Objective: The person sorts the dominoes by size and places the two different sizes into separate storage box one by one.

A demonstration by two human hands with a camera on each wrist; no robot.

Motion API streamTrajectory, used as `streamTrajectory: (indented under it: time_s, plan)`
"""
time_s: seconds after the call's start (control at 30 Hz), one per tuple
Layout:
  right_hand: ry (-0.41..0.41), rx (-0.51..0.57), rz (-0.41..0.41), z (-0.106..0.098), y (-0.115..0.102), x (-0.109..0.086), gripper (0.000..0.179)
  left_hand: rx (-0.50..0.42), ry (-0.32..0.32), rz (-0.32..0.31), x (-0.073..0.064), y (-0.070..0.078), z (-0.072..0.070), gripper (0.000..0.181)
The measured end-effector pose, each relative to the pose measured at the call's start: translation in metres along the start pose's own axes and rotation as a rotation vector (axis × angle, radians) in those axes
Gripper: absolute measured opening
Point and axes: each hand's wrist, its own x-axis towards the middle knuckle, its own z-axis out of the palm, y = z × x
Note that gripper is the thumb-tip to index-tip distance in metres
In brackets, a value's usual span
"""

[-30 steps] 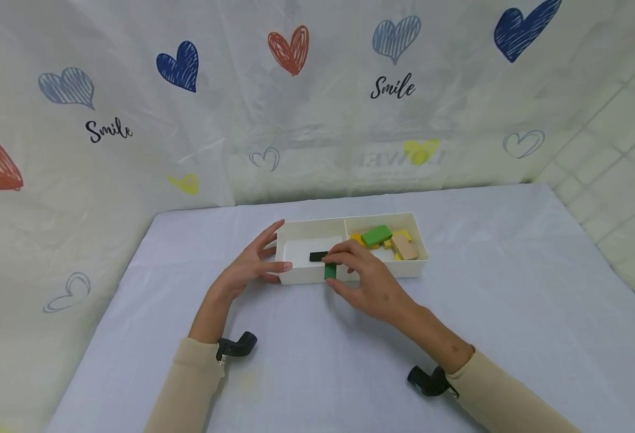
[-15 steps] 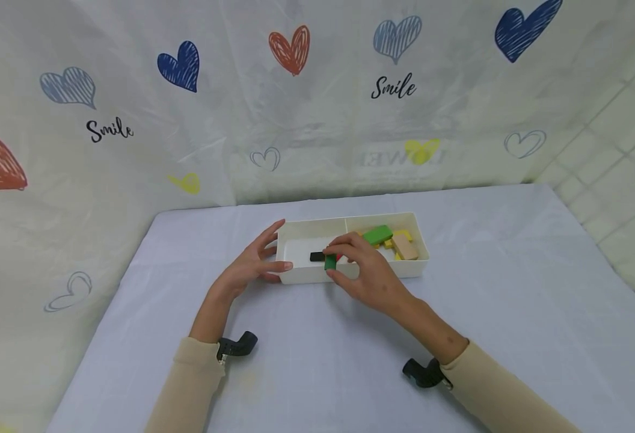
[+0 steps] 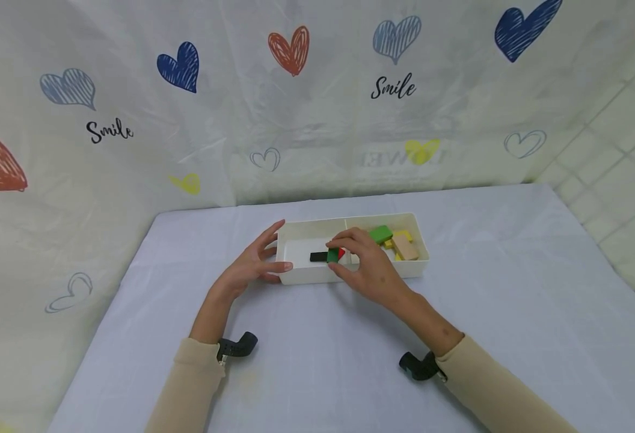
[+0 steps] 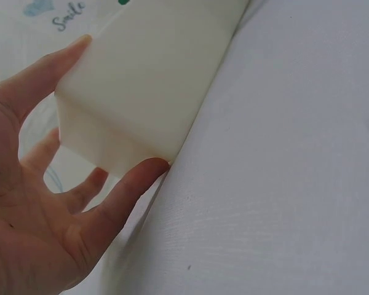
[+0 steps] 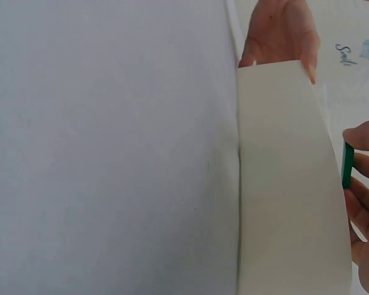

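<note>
A white two-compartment box [image 3: 306, 276] sits on the table. My left hand [image 3: 248, 266] holds its left end, with the thumb on the front wall and the fingers spread round the end wall. In the left wrist view, the fingertips touch the box's smooth outer walls [image 4: 147, 74]. My right hand [image 3: 371, 273] pinches a dark green block [image 3: 332, 255] between thumb and fingertips, over the left compartment. Beside that block, a black block [image 3: 318, 257] lies in the compartment, and a red piece [image 3: 341, 253] shows partly behind the fingers. The right wrist view shows the green block [image 5: 347, 166] just above the rim.
In the right compartment lie a light green block [image 3: 380, 234], a beige block [image 3: 404, 247] and several yellow pieces [image 3: 402, 233]. A divider [image 3: 346, 224] parts the two compartments. White cloth [image 3: 317, 361] covers the table, and a heart-printed curtain [image 3: 317, 120] hangs behind.
My right hand has lifted the dark green block from in front of the front wall, moving it up and back over the left compartment next to the black block. The left hand stays put.
</note>
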Motion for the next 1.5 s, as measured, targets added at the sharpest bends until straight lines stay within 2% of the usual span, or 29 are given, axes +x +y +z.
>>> streamTrajectory:
  time_s: [0.2, 0.43, 0.73, 1.5]
  plan:
    - [-0.025, -0.008, 0.072, -0.001, 0.002, 0.004, 0.035, -0.013, -0.005, -0.001, -0.002, 0.003, 0.000, 0.096]
    - [-0.016, 0.013, 0.059, -0.001, 0.006, 0.006, 0.037, -0.014, -0.010, -0.001, -0.002, 0.003, 0.000, 0.094]
    - [-0.017, 0.005, 0.081, -0.001, 0.007, 0.012, 0.034, -0.009, -0.001, -0.007, 0.000, 0.002, 0.000, 0.093]
    - [-0.035, -0.096, 0.125, 0.000, 0.007, 0.025, 0.035, -0.010, -0.001, -0.014, 0.000, 0.001, -0.002, 0.095]
